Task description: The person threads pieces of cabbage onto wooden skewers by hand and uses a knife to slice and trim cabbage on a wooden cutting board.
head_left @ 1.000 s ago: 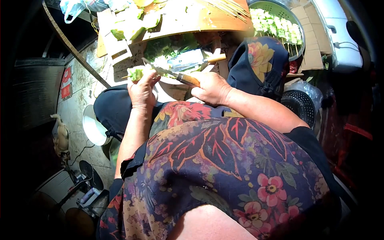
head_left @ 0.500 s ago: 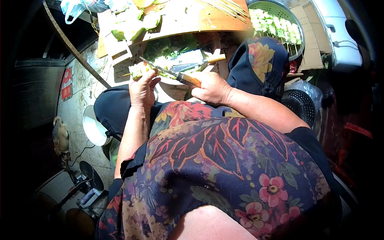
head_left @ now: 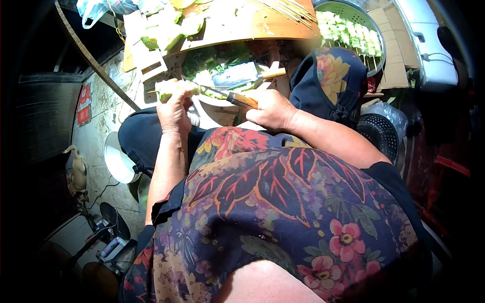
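Pale green vegetable pieces on a thin stick [head_left: 164,90] are gripped in my left hand [head_left: 175,110], whose fingers close around them in bright glare. My right hand [head_left: 273,108] is wrapped round the wooden handle of a small knife [head_left: 241,100]; its blade points left, with the tip close to my left fingers. Beyond both hands, a wide-bladed cleaver [head_left: 235,74] with a light wooden handle lies over a pale basin [head_left: 218,102] that holds green and white scraps.
A wooden board [head_left: 237,25] bears vegetable pieces and thin sticks. Filled skewers [head_left: 348,31] lie in a green colander [head_left: 378,29] at the upper right. At left are a white bucket [head_left: 117,160] and a small animal [head_left: 77,170] on the floor.
My left hand has shifted slightly left with the skewer. The small knife has moved a little right and down, and its tip now lies to the right of my left fingers.
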`<state>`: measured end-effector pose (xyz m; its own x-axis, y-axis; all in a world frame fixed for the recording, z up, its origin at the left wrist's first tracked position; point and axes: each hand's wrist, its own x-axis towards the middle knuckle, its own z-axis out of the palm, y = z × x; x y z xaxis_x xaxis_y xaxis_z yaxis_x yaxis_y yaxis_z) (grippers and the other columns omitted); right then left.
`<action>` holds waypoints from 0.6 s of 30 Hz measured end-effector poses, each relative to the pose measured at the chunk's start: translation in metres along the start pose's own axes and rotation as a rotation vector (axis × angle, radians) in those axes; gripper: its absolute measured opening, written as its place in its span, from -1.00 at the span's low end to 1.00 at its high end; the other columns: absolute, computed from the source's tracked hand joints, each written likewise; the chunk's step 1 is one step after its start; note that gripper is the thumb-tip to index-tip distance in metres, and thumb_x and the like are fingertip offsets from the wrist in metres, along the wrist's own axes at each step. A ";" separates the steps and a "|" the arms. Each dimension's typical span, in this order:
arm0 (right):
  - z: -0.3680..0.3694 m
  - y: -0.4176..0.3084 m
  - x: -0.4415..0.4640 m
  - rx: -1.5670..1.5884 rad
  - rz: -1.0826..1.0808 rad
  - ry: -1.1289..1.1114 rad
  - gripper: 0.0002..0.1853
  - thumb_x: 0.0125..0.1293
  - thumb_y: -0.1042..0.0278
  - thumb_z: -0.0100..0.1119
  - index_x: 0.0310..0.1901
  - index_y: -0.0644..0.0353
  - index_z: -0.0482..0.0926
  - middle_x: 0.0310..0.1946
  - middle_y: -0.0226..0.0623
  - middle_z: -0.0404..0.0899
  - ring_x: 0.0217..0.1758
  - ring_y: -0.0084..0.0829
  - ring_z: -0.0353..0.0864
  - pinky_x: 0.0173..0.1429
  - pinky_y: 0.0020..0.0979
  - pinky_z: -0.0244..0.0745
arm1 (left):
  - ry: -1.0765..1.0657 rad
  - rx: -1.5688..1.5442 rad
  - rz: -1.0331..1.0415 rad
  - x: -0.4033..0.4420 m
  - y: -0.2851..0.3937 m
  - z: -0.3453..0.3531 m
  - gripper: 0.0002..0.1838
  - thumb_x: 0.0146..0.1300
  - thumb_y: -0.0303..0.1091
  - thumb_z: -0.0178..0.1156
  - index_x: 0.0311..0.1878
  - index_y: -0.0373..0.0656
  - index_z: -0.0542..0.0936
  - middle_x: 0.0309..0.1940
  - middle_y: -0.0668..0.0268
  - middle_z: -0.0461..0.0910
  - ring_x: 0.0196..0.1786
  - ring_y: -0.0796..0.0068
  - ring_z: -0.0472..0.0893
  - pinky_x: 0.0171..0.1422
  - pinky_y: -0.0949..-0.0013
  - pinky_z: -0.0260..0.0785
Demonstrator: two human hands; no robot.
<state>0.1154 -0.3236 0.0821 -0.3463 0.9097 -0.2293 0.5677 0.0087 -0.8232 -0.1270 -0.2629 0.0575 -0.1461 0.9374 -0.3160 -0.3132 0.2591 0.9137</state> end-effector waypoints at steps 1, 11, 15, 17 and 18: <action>0.000 0.000 0.001 0.000 0.000 0.000 -0.53 0.08 0.27 0.03 0.08 0.09 0.53 -0.18 -0.02 0.62 -0.08 -0.09 0.62 0.10 -0.25 0.50 | 0.030 -0.036 -0.031 0.002 -0.001 -0.002 -0.67 0.07 -0.56 0.27 -0.06 -0.15 0.51 -0.31 0.34 0.59 -0.40 0.54 0.55 -0.39 0.49 0.39; 0.004 0.000 0.002 0.091 0.038 -0.021 -0.55 0.06 0.28 0.05 0.03 0.18 0.53 -0.23 -0.04 0.63 -0.09 -0.17 0.63 0.08 -0.34 0.50 | -0.144 -0.180 -0.148 -0.005 0.000 0.006 -0.75 0.16 -0.49 0.20 -0.09 -0.09 0.47 -0.42 0.38 0.53 -0.37 0.51 0.55 -0.26 0.35 0.50; 0.007 0.005 0.003 0.146 -0.011 0.033 -0.62 0.06 0.30 0.04 -0.07 0.25 0.51 -0.33 0.01 0.61 -0.22 -0.11 0.61 -0.06 -0.27 0.50 | -0.186 -0.224 -0.174 -0.002 -0.001 0.003 -0.86 0.21 -0.45 0.17 -0.15 -0.16 0.51 -0.45 0.36 0.56 -0.32 0.45 0.59 -0.03 0.20 0.56; 0.007 0.005 0.004 0.140 -0.001 0.026 -0.62 0.06 0.30 0.04 -0.07 0.25 0.51 -0.33 0.01 0.61 -0.22 -0.11 0.61 -0.06 -0.27 0.50 | -0.157 -0.227 -0.197 0.001 -0.004 0.001 -0.87 0.23 -0.45 0.15 -0.16 -0.18 0.52 -0.44 0.34 0.58 -0.33 0.44 0.60 -0.04 0.19 0.56; 0.007 0.005 0.004 0.134 0.009 0.019 -0.62 0.06 0.30 0.04 -0.07 0.25 0.51 -0.33 0.01 0.61 -0.21 -0.10 0.62 -0.06 -0.27 0.50 | -0.181 -0.219 -0.183 0.002 -0.005 0.001 -0.82 0.21 -0.49 0.16 -0.10 -0.17 0.49 -0.42 0.34 0.58 -0.37 0.44 0.61 -0.12 0.21 0.58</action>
<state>0.1115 -0.3230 0.0734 -0.3268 0.9170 -0.2286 0.4657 -0.0543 -0.8833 -0.1246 -0.2625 0.0523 0.0937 0.9110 -0.4016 -0.5160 0.3894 0.7629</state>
